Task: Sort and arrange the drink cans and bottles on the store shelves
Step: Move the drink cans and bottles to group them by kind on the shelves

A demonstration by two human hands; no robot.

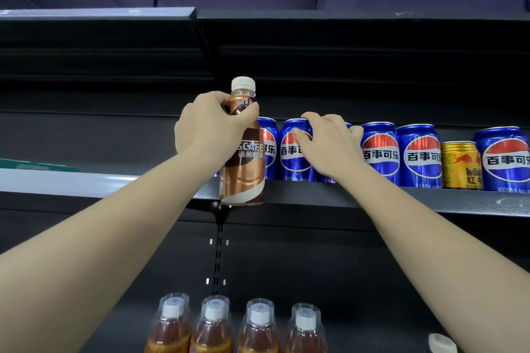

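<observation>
Your left hand (210,123) grasps the coffee bottle (243,146) at the shelf edge (372,195), your right hand (327,143) lies relaxed on a blue can (295,149); the gold can (461,165) among the blue ones looks still unsorted.

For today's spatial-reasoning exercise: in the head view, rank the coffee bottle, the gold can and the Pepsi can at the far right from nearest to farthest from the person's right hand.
1. Coffee bottle: just left of the right hand, gripped by the left hand.
2. Gold can: to the right, along the shelf.
3. Far-right Pepsi can: beyond the gold can.
</observation>
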